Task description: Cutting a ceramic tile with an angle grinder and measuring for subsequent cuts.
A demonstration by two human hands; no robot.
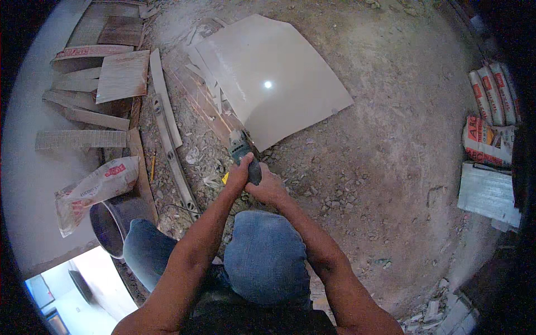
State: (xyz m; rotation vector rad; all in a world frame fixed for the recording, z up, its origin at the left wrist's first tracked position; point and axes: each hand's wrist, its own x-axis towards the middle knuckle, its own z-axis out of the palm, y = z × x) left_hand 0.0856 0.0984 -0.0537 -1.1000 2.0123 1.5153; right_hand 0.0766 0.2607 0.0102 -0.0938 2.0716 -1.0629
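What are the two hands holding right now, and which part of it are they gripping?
Both the left hand and the right hand grip a dark grey handheld angle grinder by its rear body, its head at the edge of a large glossy beige floor tile.

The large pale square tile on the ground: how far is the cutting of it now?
Done: narrow offcut strips lie left of the large pale square tile. In hand: both hands, left and right, grip a dark handheld angle grinder at the tile's near corner. Left: no finished cut line shows across the tile, so most cutting seems to remain.
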